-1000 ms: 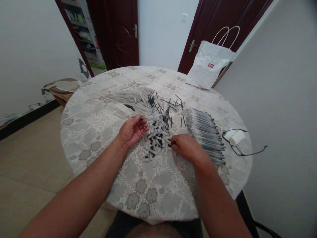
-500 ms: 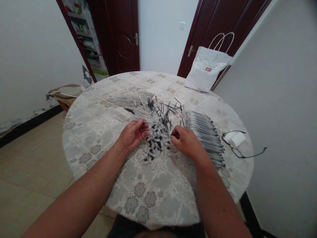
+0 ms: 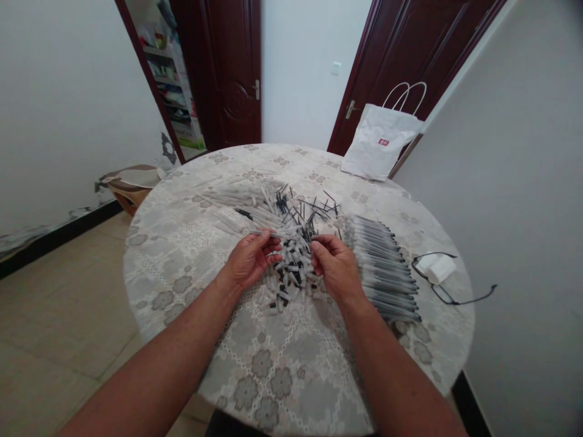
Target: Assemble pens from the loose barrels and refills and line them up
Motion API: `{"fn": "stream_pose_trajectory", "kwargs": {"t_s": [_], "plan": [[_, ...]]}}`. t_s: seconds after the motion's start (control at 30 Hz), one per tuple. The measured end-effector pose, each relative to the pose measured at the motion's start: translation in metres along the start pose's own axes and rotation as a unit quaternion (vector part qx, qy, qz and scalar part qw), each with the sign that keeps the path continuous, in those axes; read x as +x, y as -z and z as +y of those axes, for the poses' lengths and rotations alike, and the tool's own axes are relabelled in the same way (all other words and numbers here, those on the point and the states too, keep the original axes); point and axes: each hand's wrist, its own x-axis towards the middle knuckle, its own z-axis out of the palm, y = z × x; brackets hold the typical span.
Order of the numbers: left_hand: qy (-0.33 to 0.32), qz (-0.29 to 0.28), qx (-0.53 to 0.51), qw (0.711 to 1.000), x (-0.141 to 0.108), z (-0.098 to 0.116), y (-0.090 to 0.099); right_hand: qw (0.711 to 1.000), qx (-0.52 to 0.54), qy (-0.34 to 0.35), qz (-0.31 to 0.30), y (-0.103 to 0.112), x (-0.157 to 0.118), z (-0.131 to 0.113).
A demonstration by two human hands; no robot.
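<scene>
My left hand (image 3: 255,258) pinches a thin pale pen tube between thumb and forefinger, left of the small-parts pile. Across from it, my right hand (image 3: 334,264) has thumb and forefinger pressed together on a small dark piece, too small to name surely. Between and below the hands lies a heap of short clear and black caps (image 3: 291,273). Thin black refills (image 3: 314,212) are scattered behind it. Long clear tubes (image 3: 237,197) spread out at the back left. Assembled pens (image 3: 382,267) lie in a row right of my right hand.
The round table (image 3: 182,261) has a patterned lace cloth. A white paper bag (image 3: 380,142) stands at its back right. Black-framed glasses (image 3: 439,291) and a white item (image 3: 439,267) lie by the right edge. A stool (image 3: 130,182) stands beyond the table's left side.
My right hand has turned and moved up a little, nearer the refills, and its fingers are more upright. The left hand still holds the tube. The whole view has shifted slightly.
</scene>
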Motion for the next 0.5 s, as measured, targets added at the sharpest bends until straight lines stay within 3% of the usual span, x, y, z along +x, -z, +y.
{"fn": "stream_pose_trajectory", "kwargs": {"t_s": [0.5], "plan": [[-0.007,-0.006,0.029,1.0,-0.0018,-0.004,-0.0004,0.999,-0.026,0.019,0.003,-0.0081,-0.0055,0.0049]]}}
